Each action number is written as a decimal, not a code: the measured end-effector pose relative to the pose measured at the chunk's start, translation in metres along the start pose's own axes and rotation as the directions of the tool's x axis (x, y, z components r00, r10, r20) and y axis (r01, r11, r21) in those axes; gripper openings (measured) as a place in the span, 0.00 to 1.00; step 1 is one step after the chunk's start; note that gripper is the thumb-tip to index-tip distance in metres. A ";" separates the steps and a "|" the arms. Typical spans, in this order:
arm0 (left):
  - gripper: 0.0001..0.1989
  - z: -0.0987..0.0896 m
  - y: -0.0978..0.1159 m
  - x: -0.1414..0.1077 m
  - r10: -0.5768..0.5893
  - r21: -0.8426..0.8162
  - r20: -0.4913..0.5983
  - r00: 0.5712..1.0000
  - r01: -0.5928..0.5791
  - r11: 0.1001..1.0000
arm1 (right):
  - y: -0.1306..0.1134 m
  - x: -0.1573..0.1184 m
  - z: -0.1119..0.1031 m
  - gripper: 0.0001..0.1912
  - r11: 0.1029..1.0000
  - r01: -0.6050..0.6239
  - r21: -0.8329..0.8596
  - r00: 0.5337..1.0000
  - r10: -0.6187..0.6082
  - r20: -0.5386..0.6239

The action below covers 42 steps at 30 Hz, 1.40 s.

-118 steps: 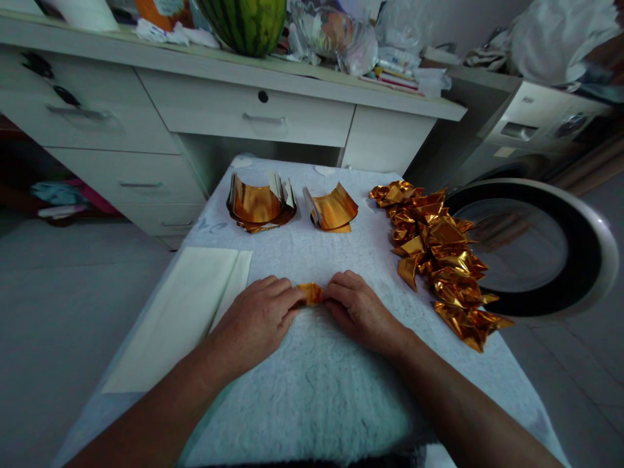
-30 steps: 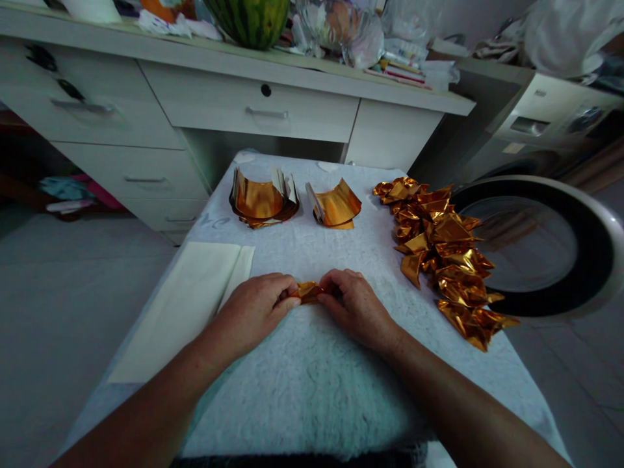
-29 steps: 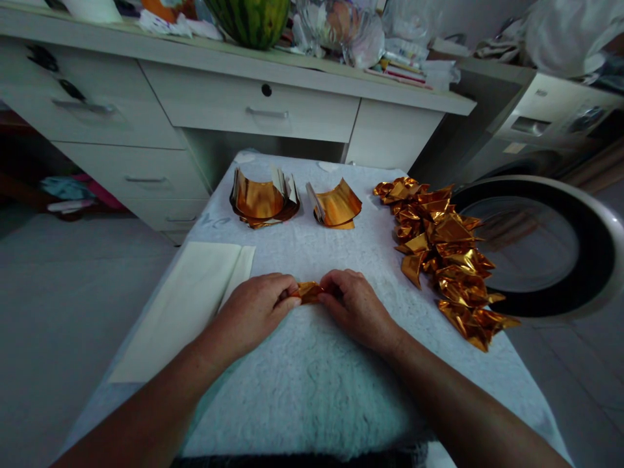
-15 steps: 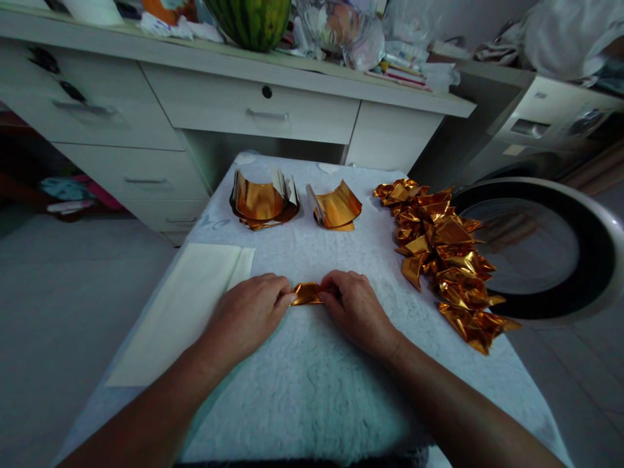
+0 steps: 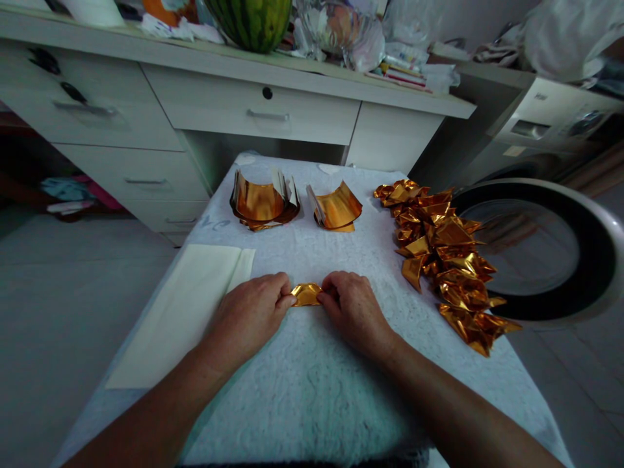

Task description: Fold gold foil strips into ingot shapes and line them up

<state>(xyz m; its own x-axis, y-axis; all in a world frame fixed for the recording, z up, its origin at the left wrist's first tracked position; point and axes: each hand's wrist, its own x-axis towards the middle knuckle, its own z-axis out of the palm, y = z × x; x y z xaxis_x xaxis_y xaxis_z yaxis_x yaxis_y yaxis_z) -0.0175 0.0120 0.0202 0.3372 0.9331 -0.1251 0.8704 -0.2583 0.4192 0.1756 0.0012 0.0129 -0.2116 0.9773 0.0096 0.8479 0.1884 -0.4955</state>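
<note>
A small folded piece of gold foil paper (image 5: 307,295) lies low over the cloth-covered table between my two hands. My left hand (image 5: 256,305) pinches its left end between thumb and fingers. At the right end, the fingers of my right hand (image 5: 355,307) are closed on the same piece. Beyond the hands stand two curled stacks of gold foil paper, a thicker stack (image 5: 263,200) on the left and a thinner stack (image 5: 338,207) beside it. Folded gold foil pieces (image 5: 441,253) are heaped along the table's right side.
Pale folded paper (image 5: 175,312) lies left of my left hand on the table (image 5: 302,396). Behind it are white drawers (image 5: 263,117) under a counter holding a watermelon (image 5: 251,23). The round open door of a washing machine (image 5: 599,247) stands close at the right.
The gold foil piece between my fingers has tilted slightly and now shows a brighter, more arched upper edge. Both hands keep nearly the same place.
</note>
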 end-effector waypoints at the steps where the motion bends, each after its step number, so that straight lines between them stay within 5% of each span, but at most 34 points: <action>1: 0.05 0.000 0.000 0.000 0.000 0.000 0.001 1.000 0.000 1.000 | 0.000 0.000 0.000 0.02 1.000 0.001 -0.005 1.000 -0.001 -0.001; 11: 0.01 0.002 0.002 0.000 0.010 0.000 -0.003 1.000 -0.010 1.000 | 0.001 0.001 0.000 0.03 1.000 0.000 -0.029 1.000 0.000 -0.006; 16: 0.07 0.005 -0.001 -0.001 0.056 -0.041 -0.054 0.997 -0.058 0.997 | 0.002 0.001 0.001 0.03 1.000 0.005 -0.029 1.000 -0.005 -0.014; 24: 0.10 0.003 -0.006 0.001 0.111 -0.062 0.024 0.994 -0.110 0.992 | 0.008 0.001 0.006 0.12 0.961 0.274 -0.031 0.962 -0.273 0.024; 32: 0.05 0.000 -0.001 0.001 0.090 -0.025 0.008 0.996 -0.090 0.996 | -0.006 0.004 -0.001 0.07 0.980 0.191 -0.059 0.980 -0.187 0.067; 42: 0.04 0.002 -0.009 0.006 0.097 -0.127 0.023 0.995 -0.093 0.987 | -0.022 0.009 0.001 0.09 0.951 0.116 -0.285 0.991 -0.092 0.094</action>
<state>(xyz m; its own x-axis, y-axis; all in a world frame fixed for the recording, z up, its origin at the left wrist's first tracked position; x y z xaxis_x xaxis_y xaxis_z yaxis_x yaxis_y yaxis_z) -0.0227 0.0191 0.0139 0.4281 0.8977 -0.1044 0.7825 -0.3104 0.5398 0.1545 0.0062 0.0231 -0.3341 0.9422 -0.0267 0.9208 0.3202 -0.2226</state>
